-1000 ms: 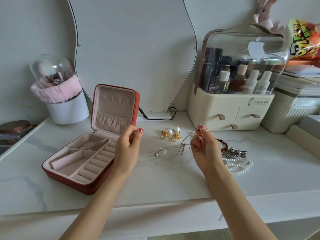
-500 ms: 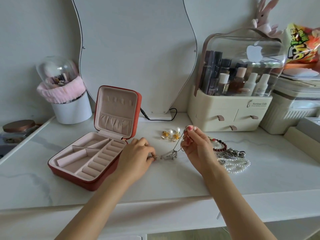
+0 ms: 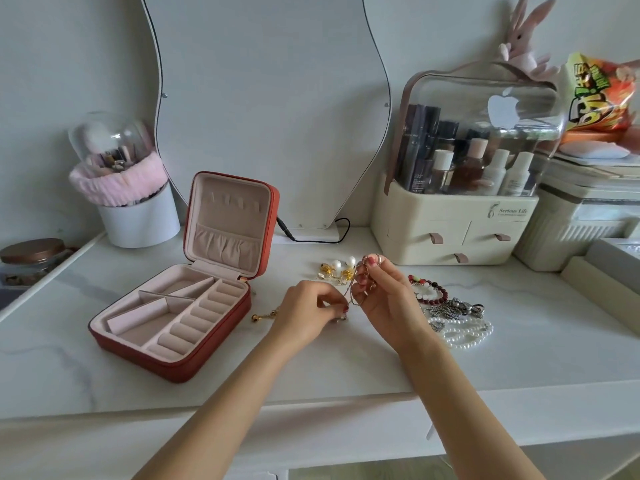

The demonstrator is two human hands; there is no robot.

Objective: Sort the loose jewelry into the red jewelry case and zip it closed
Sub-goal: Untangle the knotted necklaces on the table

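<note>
The red jewelry case [image 3: 135, 356] lies open on the white tabletop at the left, its lid upright and its pink compartments bare. Just right of it, my left hand [image 3: 308, 315] and my right hand [image 3: 384, 299] pinch a thin silver necklace [image 3: 351, 289] between them. The chain's end with small gold and red beads [image 3: 265, 317] trails out left of my left hand. Pearl and gold earrings [image 3: 341, 268] lie behind my hands. A red bead bracelet [image 3: 431, 289], a silver chain piece [image 3: 457, 308] and a pearl strand [image 3: 467, 334] lie to the right.
A wavy mirror [image 3: 263, 98] stands at the back with a black cable [image 3: 311, 237]. A cosmetics organiser [image 3: 460, 220] sits at the back right, a white brush cup with pink band [image 3: 138, 213] at the back left. The table's front edge [image 3: 311, 407] runs below my forearms.
My left hand came down from beside the case lid to the tabletop and took hold of the necklace's lower part. My right hand kept the upper end and the chain is now gathered closer.
</note>
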